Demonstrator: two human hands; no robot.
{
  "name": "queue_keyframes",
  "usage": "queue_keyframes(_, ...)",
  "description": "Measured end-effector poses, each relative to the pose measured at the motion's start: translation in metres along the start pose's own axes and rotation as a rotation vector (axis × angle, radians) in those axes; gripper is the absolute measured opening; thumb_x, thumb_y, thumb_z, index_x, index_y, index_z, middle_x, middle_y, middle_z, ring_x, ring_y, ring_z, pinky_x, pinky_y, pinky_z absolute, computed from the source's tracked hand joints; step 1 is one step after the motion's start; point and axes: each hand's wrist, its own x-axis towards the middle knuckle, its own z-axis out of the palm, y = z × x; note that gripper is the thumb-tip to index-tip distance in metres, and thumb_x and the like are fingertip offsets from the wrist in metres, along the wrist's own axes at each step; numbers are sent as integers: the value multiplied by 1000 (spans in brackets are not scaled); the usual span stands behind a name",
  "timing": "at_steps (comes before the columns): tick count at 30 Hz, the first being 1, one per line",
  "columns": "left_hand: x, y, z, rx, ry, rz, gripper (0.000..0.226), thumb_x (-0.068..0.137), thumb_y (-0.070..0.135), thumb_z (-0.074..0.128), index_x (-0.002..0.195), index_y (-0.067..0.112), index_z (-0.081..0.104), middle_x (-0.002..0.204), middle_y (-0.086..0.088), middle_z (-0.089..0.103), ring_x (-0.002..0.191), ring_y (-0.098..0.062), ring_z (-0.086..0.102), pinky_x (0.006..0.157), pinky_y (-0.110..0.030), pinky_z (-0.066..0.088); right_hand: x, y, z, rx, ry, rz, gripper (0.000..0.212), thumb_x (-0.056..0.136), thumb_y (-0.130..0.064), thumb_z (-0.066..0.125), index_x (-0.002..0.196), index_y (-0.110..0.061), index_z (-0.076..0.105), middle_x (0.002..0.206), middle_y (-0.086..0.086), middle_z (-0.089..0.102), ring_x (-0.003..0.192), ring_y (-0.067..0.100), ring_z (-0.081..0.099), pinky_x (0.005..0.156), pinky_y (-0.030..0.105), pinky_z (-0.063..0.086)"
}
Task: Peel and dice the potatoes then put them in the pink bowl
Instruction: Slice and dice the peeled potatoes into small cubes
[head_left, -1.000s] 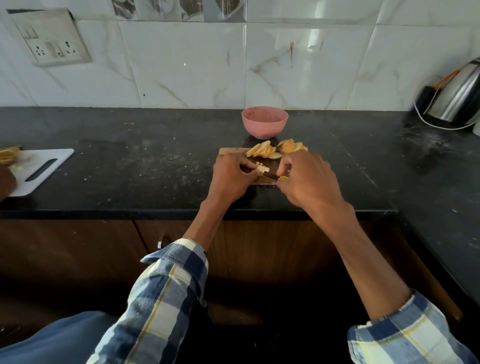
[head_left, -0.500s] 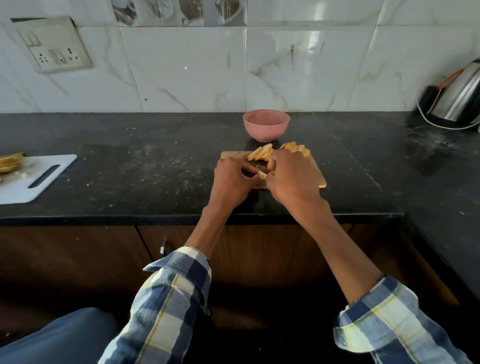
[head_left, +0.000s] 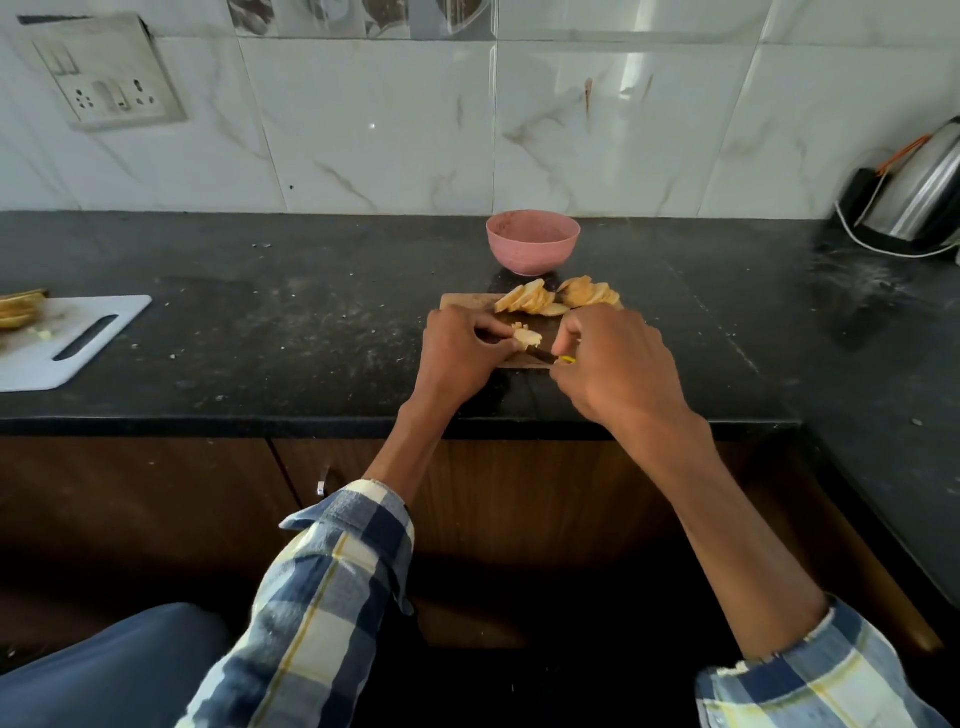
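My left hand pinches a potato piece on the board; my right hand grips the knife against it. Beyond them on the board lie potato slices. Behind the board stands the pink bowl.

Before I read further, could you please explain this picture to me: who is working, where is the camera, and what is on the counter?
No machine here: a person wears a camera on the head, looking down at both hands. The left hand pinches a potato piece on the wooden board. The right hand has its grip on a knife. Potato slices lie on the board's far side, and behind it stands the pink bowl. A white board lies far left, a kettle far right.
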Motion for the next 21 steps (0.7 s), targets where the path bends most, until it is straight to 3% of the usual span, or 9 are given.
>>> queue_keyframes(3, -1, 0, -1, -11, 16, -39, 12, 85, 18, 86, 96, 22, 84, 84, 17, 75, 72, 2, 68, 60, -9, 49, 1, 0, 0, 30, 51, -10, 13, 93, -23, 76, 106, -23, 72, 96, -3, 68, 82, 12, 60, 67, 27, 44)
queue_keyframes(8, -2, 3, -1, -15, 18, -9, 14, 85, 11, 85, 88, 24, 83, 79, 18, 74, 73, 0, 70, 69, -11, 54, 18, -11, 19, 26, 122, -30, 20, 91, -22, 78, 109, -23, 70, 101, -1, 71, 91, 17, 66, 78, 39, 59)
queue_keyframes(16, -1, 3, -1, -4, 31, 34, 16, 84, 6, 84, 83, 22, 83, 79, 16, 74, 74, 1, 70, 72, -9, 53, 32, -21, 36, -16, 72, -36, 20, 92, -21, 75, 112, -19, 70, 107, 4, 71, 96, 22, 68, 83, 42, 60)
queue_keyframes(21, -2, 3, 0, -13, 32, 22, 12, 85, 7, 83, 85, 19, 83, 80, 13, 76, 73, -1, 71, 78, -22, 60, 9, -11, 25, -35, 52, -64, 21, 94, -22, 75, 114, -20, 70, 106, 1, 70, 95, 18, 68, 83, 39, 60)
